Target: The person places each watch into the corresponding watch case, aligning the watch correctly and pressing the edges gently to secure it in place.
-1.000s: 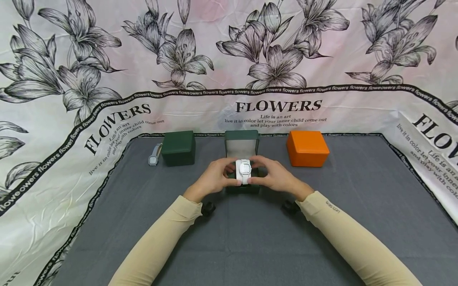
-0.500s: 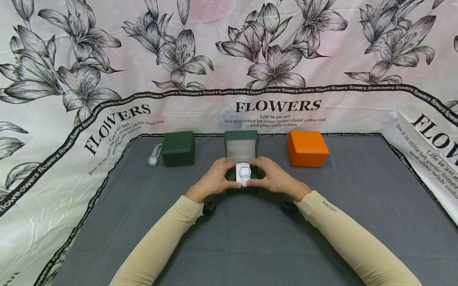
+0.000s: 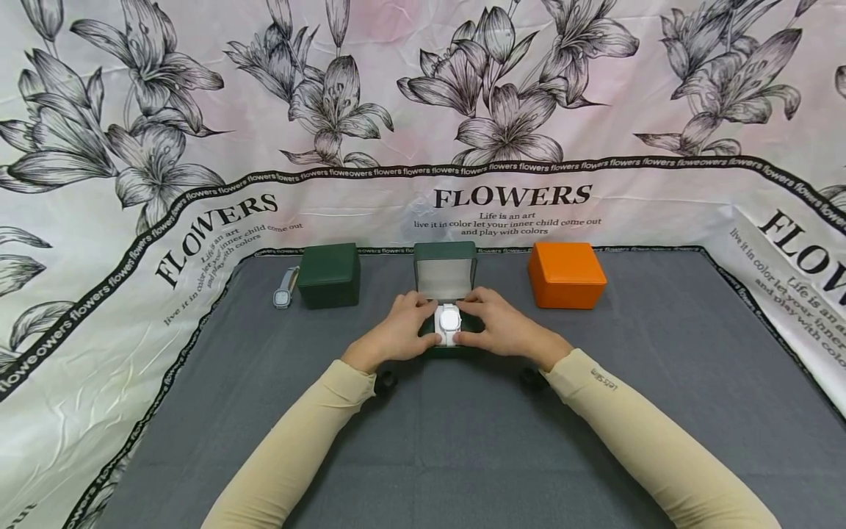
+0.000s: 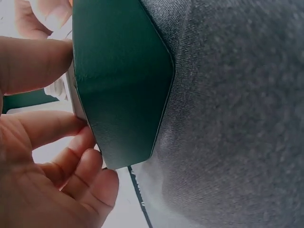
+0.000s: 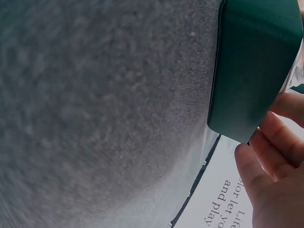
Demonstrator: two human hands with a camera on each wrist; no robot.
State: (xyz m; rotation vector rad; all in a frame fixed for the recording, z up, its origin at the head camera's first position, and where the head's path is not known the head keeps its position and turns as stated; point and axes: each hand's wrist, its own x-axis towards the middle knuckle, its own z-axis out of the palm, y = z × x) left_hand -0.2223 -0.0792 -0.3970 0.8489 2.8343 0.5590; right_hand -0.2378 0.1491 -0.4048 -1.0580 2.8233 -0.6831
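A white watch (image 3: 450,319) on a white cushion (image 3: 439,334) sits in the open green watch box (image 3: 445,248), whose lid stands up at the back with a pale lining. My left hand (image 3: 400,327) holds the cushion's left side between thumb and fingers. From the other side my right hand (image 3: 501,328) does likewise, its thumb near the lower end of the strap. In the left wrist view, the left thumb (image 4: 35,64) and fingers are at the rim of the green box wall (image 4: 123,85). The right wrist view shows the right fingers (image 5: 280,142) beside the box's side (image 5: 256,66).
A closed green box (image 3: 330,275) stands at the back left, with a light-strapped watch (image 3: 283,290) lying beside it. To the right is a closed orange box (image 3: 568,275). Grey cloth (image 3: 423,441) covers the table, and a flower-printed sheet (image 3: 515,132) hangs behind.
Both hands have lowered the white watch and its cushion slightly, down into the open green box. The other boxes and the second watch stay where they were.
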